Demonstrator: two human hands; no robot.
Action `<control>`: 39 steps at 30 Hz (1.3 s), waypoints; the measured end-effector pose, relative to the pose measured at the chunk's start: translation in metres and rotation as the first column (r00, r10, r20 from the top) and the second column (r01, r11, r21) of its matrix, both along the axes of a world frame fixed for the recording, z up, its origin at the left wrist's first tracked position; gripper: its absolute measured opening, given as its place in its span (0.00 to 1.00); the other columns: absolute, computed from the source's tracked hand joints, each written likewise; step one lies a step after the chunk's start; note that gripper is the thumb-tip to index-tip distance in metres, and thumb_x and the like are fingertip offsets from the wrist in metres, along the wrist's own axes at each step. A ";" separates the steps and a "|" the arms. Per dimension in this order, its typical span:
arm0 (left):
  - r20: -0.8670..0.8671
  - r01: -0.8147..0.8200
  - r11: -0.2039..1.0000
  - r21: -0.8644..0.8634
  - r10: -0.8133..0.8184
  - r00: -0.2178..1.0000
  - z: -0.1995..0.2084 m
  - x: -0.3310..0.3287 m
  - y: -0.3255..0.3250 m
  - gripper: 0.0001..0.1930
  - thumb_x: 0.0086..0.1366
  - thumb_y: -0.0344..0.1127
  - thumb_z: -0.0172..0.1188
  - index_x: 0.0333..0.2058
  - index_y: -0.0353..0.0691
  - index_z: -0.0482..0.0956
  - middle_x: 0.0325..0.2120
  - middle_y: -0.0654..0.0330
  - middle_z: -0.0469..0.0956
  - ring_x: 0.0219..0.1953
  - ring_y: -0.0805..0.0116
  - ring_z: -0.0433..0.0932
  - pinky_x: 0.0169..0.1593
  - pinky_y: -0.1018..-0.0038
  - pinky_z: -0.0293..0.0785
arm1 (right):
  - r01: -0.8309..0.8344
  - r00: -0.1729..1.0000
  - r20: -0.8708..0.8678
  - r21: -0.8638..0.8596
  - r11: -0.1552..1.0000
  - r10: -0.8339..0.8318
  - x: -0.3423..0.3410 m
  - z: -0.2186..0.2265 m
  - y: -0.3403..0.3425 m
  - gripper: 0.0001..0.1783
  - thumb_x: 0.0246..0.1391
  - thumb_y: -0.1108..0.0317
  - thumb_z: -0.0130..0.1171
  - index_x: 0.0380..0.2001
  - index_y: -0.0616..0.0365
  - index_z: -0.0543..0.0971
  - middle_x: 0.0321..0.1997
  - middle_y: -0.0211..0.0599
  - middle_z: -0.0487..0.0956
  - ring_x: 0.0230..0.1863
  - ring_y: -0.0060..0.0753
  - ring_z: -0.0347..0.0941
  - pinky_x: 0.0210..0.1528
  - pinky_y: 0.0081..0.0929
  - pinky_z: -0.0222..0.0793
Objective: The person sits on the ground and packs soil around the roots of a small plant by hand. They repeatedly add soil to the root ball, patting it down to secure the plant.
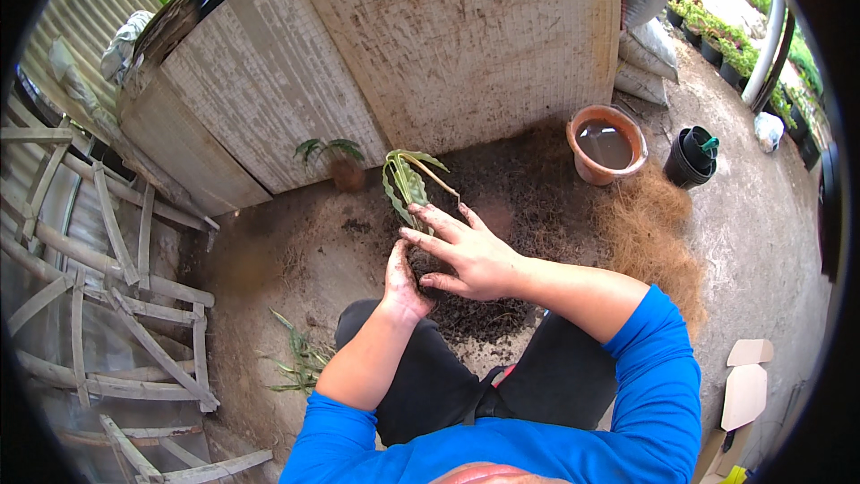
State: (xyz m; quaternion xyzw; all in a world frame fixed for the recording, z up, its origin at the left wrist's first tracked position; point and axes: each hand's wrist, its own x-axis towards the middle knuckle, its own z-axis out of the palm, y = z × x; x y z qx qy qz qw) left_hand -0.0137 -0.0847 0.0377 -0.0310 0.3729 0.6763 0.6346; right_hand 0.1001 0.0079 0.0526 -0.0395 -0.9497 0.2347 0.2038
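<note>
Between my hands is a small leafy plant [406, 185], its long green leaves wavy-edged and pointing away from me. Dark soil packs its base, which my hands mostly hide. My left hand [403, 282] cups the soil ball from the left, palm up and dirty with earth. From the right, my right hand [470, 255] bears on the same ball, fingers spread across its top and against the stems. Loose dark soil [484, 318] lies below, between my knees.
Beyond my hands stands another small plant with a brown root ball [348, 174], near the leaning panels [457, 45]. Cut leafy plants [300, 358] lie at left. A clay pot of murky water [606, 145], black pots [690, 159] and brown fibre [654, 233] are at right. A bamboo frame [134, 305] stands far left.
</note>
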 end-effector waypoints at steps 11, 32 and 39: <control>0.000 -0.017 1.000 -0.014 0.017 1.000 0.004 0.002 0.000 0.25 0.61 0.51 0.29 0.54 0.48 0.60 0.53 0.55 0.62 0.55 0.57 0.61 0.56 0.58 0.57 | 0.000 0.998 0.060 0.004 1.000 0.000 0.000 -0.002 0.000 0.34 0.47 0.48 0.52 0.56 0.48 0.59 0.63 0.44 0.48 0.64 0.45 0.43 0.56 0.62 0.42; -0.013 -0.030 1.000 -0.003 0.030 0.999 0.006 0.003 0.001 0.25 0.62 0.49 0.29 0.54 0.48 0.60 0.52 0.55 0.63 0.54 0.57 0.62 0.56 0.58 0.58 | -0.021 0.992 0.124 0.027 0.999 0.017 -0.001 -0.004 0.000 0.36 0.47 0.49 0.51 0.58 0.49 0.55 0.64 0.44 0.46 0.64 0.46 0.43 0.56 0.62 0.44; 0.025 -0.045 0.999 0.022 0.045 0.999 -0.002 -0.002 0.001 0.24 0.62 0.49 0.29 0.53 0.47 0.62 0.51 0.55 0.65 0.52 0.57 0.65 0.54 0.58 0.60 | 0.000 0.997 0.080 -0.018 1.000 0.001 -0.001 -0.002 -0.001 0.36 0.47 0.48 0.52 0.57 0.49 0.56 0.64 0.45 0.47 0.64 0.48 0.43 0.56 0.60 0.45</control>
